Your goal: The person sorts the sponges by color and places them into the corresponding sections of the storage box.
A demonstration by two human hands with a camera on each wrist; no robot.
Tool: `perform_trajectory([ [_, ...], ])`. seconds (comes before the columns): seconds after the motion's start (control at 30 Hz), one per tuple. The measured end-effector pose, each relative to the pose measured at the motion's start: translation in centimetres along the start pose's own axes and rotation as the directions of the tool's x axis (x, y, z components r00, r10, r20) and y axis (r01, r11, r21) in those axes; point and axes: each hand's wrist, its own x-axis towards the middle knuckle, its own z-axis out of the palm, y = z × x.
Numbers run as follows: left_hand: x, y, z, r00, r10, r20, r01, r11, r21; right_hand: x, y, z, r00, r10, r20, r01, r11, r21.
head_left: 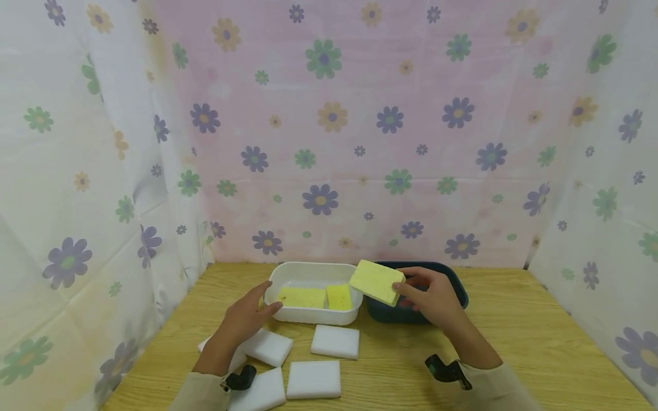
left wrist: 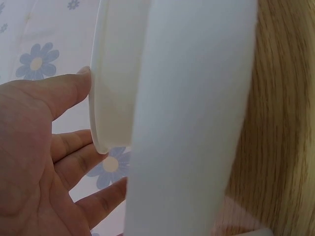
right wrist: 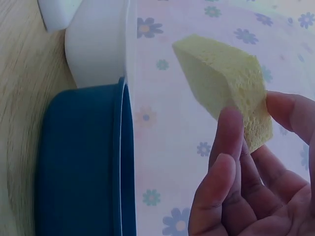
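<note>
1. The right hand (head_left: 432, 297) is found pinching a yellow sponge (head_left: 377, 282) by its right end, with the thumb laid on the upper face and the fingers underneath.
2. The pinched sponge is held tilted, raised above the bench (head_left: 514, 319). In the head view it is seen across the gap between two tubs, its left corner overlapping the rim of the white one.
3. The left hand (head_left: 247, 314) is spread at the left end of the white tub (head_left: 313, 315). The rim is touched by its thumb, as is seen in the left wrist view; the fingers are extended beside the tub's corner.
4. Two further yellow sponges, a wider one (head_left: 303, 298) and a narrower one (head_left: 339, 297), are contained in the white tub, to the right of the left hand.
5. A dark blue tub (head_left: 380, 311) is located below and behind the right hand, beside the white tub. Its interior is largely hidden.
6. White blocks are scattered on the bench nearer the wearer than the white tub. One (head_left: 268, 347) is noted beside the left wrist and another (head_left: 335, 342) between the hands; one more is partly covered by the left forearm.
7. A flower-patterned cloth (head_left: 360, 171) is hung beyond both hands.
</note>
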Motion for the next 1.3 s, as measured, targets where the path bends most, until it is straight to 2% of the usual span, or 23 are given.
perform_trajectory([
  [0.23, -0.2, 0.3, -0.2, 1.000, -0.006, 0.007, 0.006, 1.000, -0.014, 1.3, -0.5, 1.6, 0.997, 0.031, -0.065, -0.031, 0.999, 0.011],
  [0.57, -0.3, 0.2, -0.1, 1.000, -0.015, 0.010, 0.015, 1.000, -0.017, 2.9, -1.4, 4.2, 0.996, 0.035, -0.080, -0.028, 0.995, 0.097],
  [0.9, -0.4, 0.6, -0.3, 1.000, -0.012, 0.011, 0.012, 1.000, -0.010, 2.9, -0.7, 7.2, 0.984, 0.113, -0.135, -0.093, 0.984, 0.149],
  [1.2, -0.4, 0.5, -0.4, 1.000, 0.000, 0.015, 0.001, 1.000, -0.015, 2.4, 0.4, 9.4, 0.986, 0.023, -0.166, -0.018, 0.999, 0.029],
  [1.3, -0.3, 0.4, -0.3, 1.000, 0.004, 0.017, -0.004, 1.000, -0.013, 2.1, 0.6, 10.1, 0.976, -0.062, -0.208, 0.053, 0.997, -0.049],
])
